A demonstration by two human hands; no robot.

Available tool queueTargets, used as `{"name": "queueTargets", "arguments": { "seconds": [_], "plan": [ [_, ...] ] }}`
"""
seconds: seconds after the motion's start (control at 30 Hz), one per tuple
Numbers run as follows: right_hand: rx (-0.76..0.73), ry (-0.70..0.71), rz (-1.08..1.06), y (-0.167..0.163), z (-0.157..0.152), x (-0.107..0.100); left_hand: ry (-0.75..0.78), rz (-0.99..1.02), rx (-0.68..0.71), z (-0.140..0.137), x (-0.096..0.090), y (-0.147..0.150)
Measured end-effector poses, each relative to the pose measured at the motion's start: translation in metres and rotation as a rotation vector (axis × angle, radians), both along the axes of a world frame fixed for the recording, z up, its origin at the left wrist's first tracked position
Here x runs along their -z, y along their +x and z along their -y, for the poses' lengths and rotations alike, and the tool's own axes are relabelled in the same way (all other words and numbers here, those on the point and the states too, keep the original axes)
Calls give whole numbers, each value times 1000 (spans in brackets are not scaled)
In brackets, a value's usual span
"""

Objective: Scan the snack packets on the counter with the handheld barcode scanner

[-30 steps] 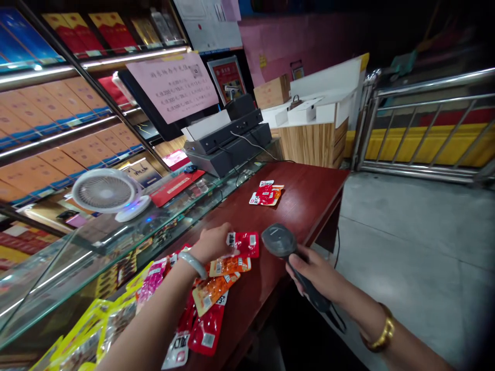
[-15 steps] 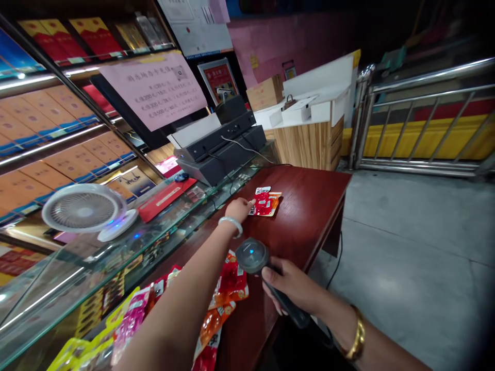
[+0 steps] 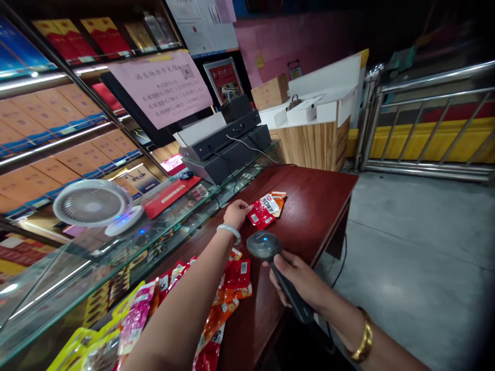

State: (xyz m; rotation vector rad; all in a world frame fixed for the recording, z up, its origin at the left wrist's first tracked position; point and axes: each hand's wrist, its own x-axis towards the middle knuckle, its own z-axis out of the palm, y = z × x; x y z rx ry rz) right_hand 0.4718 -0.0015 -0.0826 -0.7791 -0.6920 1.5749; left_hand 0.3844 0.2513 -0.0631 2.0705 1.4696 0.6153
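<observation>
My left hand (image 3: 235,213) reaches across the desk, its thumb and fingers pinching the edge of a red snack packet (image 3: 263,215) with a white label. That packet partly covers an orange packet (image 3: 281,198) on the desktop. In my right hand (image 3: 297,275) is a dark handheld barcode scanner (image 3: 265,245), its fingers wrapped round the handle and a small blue light showing on its head. Closer to me, a pile of red and orange snack packets (image 3: 236,275) lies partly hidden behind my left forearm. Pink packets (image 3: 135,314) and yellow packets (image 3: 77,348) are left of it.
The reddish-brown desk (image 3: 313,190) adjoins a glass display counter (image 3: 96,268). On the counter stand a white fan (image 3: 93,203), a red folder (image 3: 170,196) and a dark cash-register unit (image 3: 228,149). A metal railing (image 3: 433,98) is to the right.
The red packet has turned over and come slightly toward me, so its white label shows. The scanner has shifted a little right, along with the whole view.
</observation>
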Motion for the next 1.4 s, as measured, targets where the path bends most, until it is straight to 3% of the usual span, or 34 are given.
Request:
{"name": "queueTargets", "arguments": {
  "seconds": [0.17, 0.4, 0.5, 0.57, 0.7, 0.77, 0.83, 0.97, 1.13, 1.3, 1.4],
  "plan": [
    [114, -29, 34, -2, 6, -7, -80, 223, -23, 36, -10, -41],
    [0, 51, 103, -14, 22, -21, 34, 138, -22, 80, -32, -78],
    [-28, 64, 132, -19, 30, -21, -6, 113, -34, 85, -38, -99],
    [-47, 78, 144, -22, 33, -19, -59, -7, -4, 85, -45, -117],
    [-62, 82, 163, -22, 35, -12, -52, -482, 69, 81, -65, -142],
    [-53, 75, 180, -19, 34, -9, 46, -649, -4, 78, -71, -136],
    [-45, 66, 196, -16, 32, -8, 97, -682, -50, 75, -69, -117],
    [-21, 75, 218, -5, 31, -7, 62, -593, 21, 69, -50, -57],
    [18, 42, 225, 9, 32, -5, 176, -546, -13, 56, -23, 3],
    [61, 29, 246, 20, 34, -1, 118, -583, 107, 37, -16, 19],
    [98, 10, 277, 25, 32, 2, 92, -459, 101, 34, -18, 12]
  ]
}}
